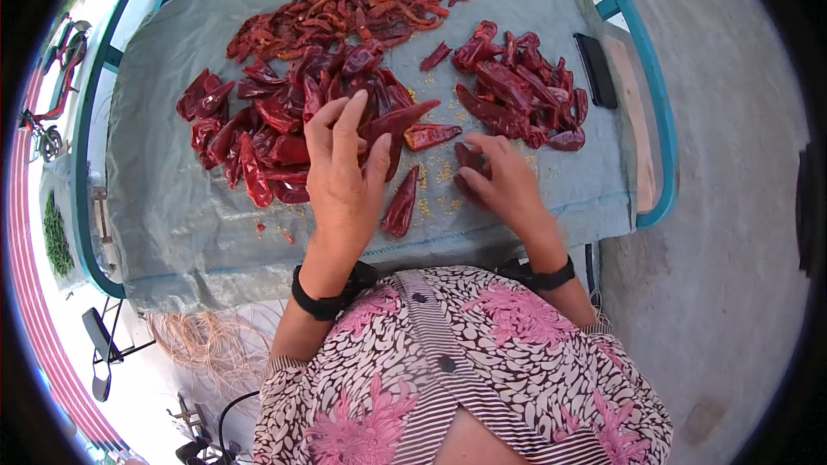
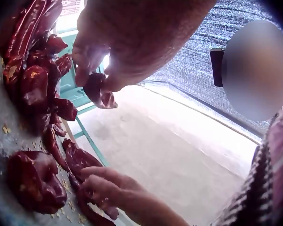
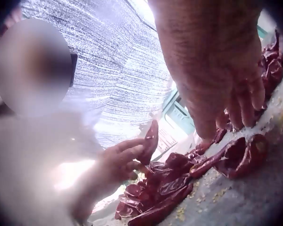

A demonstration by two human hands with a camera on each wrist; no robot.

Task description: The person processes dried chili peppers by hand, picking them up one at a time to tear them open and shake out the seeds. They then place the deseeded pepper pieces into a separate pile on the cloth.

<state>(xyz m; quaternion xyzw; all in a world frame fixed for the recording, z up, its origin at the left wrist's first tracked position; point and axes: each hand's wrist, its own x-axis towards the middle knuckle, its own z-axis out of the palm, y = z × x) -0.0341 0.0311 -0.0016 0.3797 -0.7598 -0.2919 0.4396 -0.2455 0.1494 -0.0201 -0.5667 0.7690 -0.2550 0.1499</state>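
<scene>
My left hand (image 1: pixel 343 174) is raised over the cloth, pinching a dried red pepper (image 1: pixel 405 119) between thumb and fingers. From the right wrist view that pepper (image 3: pixel 151 141) points upward in the fingertips. Low over the cloth, my right hand (image 1: pixel 506 182) grips another dark red pepper (image 1: pixel 470 176), partly hidden by its fingers. Between the hands lie a whole pepper (image 1: pixel 401 204) and a split one (image 1: pixel 433 135) with its orange inside showing. A large heap of whole peppers (image 1: pixel 284 125) spreads beyond and left of my left hand.
Farther back sits a pile of flattened, opened peppers (image 1: pixel 349 13). Another heap (image 1: pixel 521 90) lies at the right, near a black phone (image 1: pixel 595 71). Yellow seeds (image 1: pixel 444 174) dot the grey cloth (image 1: pixel 198 245). A teal metal frame (image 1: pixel 659 120) borders the table.
</scene>
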